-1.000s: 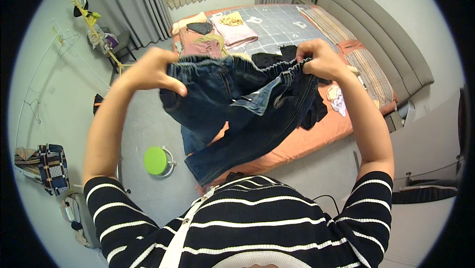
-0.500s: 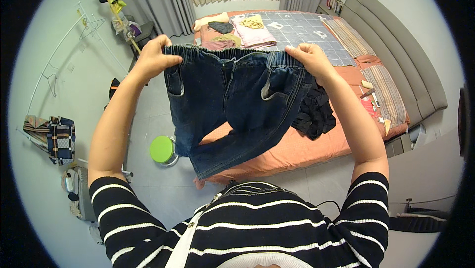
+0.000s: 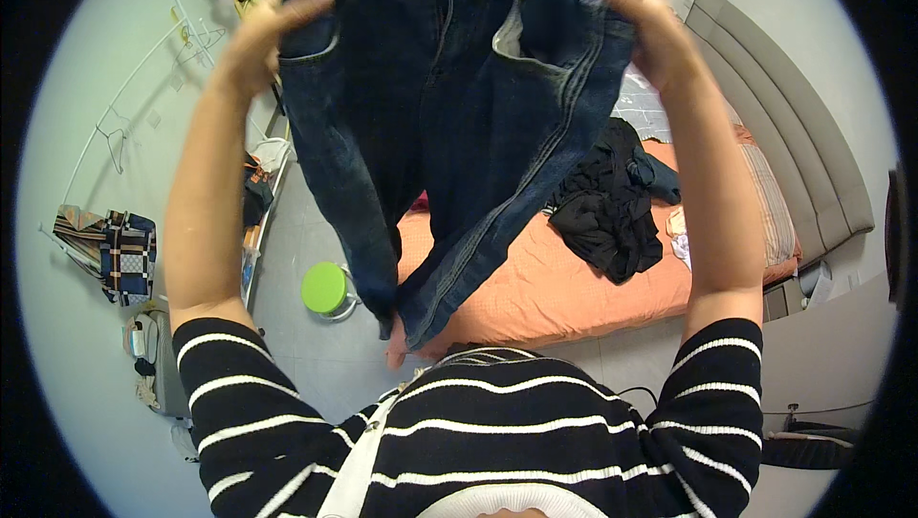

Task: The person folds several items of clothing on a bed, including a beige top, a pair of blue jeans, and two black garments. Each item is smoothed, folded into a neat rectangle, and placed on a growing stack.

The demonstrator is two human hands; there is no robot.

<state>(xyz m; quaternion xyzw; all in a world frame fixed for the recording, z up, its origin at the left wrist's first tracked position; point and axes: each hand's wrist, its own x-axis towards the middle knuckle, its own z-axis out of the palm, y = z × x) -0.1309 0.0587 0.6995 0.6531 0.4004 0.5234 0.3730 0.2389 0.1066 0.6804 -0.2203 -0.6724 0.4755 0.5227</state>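
Observation:
A pair of dark blue jeans (image 3: 459,88) with an elastic waistband hangs upright in front of me, its legs pointing down toward the bed's near edge. My left hand (image 3: 268,35) grips the waistband at its left end, the thumb lying on the front. At the opposite end my right hand (image 3: 650,25) pinches the waistband the same way, slightly blurred. Both arms are raised and stretched forward. The front pockets gape, and a metal button shows at the middle of the waist. My fingers behind the cloth are hidden.
An orange-covered bed (image 3: 535,298) stands beyond the jeans, with a heap of black clothing (image 3: 612,207) on it. A green-topped stool (image 3: 325,288) stands on the floor at left. Along the left wall is a white clothes rack (image 3: 115,102) with bags (image 3: 129,250). A grey headboard (image 3: 794,107) rises at right.
Both hands have lifted the jeans higher, so they fill more of the view and hide much of the bed. The legs now hang straighter down.

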